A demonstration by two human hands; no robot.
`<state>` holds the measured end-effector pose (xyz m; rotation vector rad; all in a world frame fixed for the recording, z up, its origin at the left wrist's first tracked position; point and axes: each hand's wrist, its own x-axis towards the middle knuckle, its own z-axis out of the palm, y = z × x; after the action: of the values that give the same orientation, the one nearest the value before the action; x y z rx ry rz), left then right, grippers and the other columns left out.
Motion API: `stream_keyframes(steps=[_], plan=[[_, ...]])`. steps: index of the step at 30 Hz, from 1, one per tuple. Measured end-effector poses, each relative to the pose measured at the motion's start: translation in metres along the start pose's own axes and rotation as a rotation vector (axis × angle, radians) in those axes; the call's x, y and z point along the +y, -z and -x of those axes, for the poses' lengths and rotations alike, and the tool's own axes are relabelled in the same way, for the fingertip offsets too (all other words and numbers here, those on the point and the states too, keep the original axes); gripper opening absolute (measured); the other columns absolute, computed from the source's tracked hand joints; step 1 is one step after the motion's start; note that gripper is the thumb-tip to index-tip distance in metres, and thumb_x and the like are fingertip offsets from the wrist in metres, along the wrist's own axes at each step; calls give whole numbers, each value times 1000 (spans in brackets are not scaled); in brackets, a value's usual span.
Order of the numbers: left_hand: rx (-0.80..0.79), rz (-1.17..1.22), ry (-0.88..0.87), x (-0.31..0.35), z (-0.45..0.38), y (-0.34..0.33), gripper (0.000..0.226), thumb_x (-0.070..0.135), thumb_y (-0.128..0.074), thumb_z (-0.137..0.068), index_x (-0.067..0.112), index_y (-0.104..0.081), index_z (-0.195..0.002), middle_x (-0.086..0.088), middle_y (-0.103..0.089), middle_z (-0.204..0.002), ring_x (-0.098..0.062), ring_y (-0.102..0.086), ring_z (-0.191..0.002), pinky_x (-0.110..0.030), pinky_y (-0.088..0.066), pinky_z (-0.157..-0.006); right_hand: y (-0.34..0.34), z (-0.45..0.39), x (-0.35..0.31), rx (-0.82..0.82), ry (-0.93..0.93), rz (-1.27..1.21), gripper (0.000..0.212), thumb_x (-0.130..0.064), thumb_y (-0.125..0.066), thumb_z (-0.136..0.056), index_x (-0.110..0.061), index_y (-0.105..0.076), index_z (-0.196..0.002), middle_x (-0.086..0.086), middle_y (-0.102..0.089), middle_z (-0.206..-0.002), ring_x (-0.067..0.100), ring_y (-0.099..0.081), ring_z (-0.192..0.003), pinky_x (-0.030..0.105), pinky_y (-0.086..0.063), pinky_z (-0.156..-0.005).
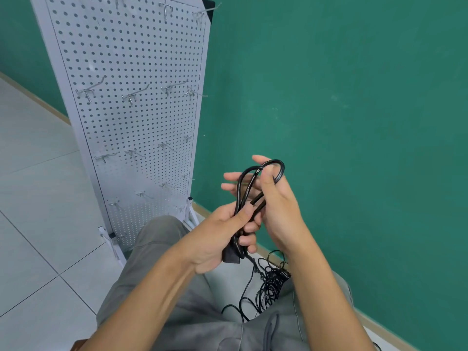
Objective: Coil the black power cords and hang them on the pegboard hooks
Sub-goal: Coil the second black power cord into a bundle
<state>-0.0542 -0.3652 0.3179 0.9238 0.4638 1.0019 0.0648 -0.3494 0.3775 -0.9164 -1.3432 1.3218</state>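
Head view, left to right: the white pegboard [131, 117] is seen standing against the green wall, its metal hooks [133, 96] all bare, and the black power cord [249, 188] is held up in front of it. The gathered loops are clamped low in the left hand [220, 239], while the top bend is pinched by the right hand [276, 206]. For a tidy coil, each new loop is best matched to these and the slack fed up evenly from the loose cords [268, 287] tangled on the floor.

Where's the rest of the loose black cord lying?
The tangled cords lie on the floor by the green wall, between the person's knees, below the right hand.
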Motion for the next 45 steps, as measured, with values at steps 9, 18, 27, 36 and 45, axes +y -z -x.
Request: stream_keyframes(steps=[9, 18, 27, 36, 45], plan=[[-40, -14, 36, 4, 5, 4, 31, 40, -46, -105, 12, -47, -91, 6, -34, -55, -12, -43, -45, -29, -54, -58, 31, -17, -9, -141, 12, 166, 38, -4, -58, -101, -5, -52, -139, 7, -70, -129, 28, -69, -115, 48, -52, -105], [98, -253, -48, 9, 5, 8, 27, 31, -65, -96, 8, -52, -88, -4, -41, -55, -18, -42, -45, -33, -52, -59, 33, -19, -15, -21, 168, 1283, 30, -33, -43, -107, -16, -55, -130, 8, -75, -94, 29, -69, -96, 45, -53, -86], [47, -200, -31, 6, 6, 6, 27, 36, -59, -101, 13, -51, -88, 1, -35, -58, -11, -37, -45, -27, -49, -54, 27, -17, -10, -82, 1, 324, 24, -15, -44, -109, 0, -63, -111, 12, -76, -110, 25, -75, -98, 39, -59, -92], [-68, -105, 75, 6, 7, 0, 30, 40, -43, -105, 15, -44, -89, 4, -29, -58, -10, -32, -45, -24, -47, -55, 22, -15, -4, -137, -147, -107, 37, -25, -34, -111, 1, -57, -126, 21, -72, -119, 39, -70, -112, 47, -59, -92], [-62, -57, 30, -2, 3, 4, 24, 30, -45, -107, 8, -51, -101, 3, -35, -62, -11, -37, -49, -28, -50, -66, 9, -33, -4, 137, -86, 40, 37, -38, -36, -111, -13, -45, -86, 3, -53, -65, 22, -53, -51, 32, -53, -53]])
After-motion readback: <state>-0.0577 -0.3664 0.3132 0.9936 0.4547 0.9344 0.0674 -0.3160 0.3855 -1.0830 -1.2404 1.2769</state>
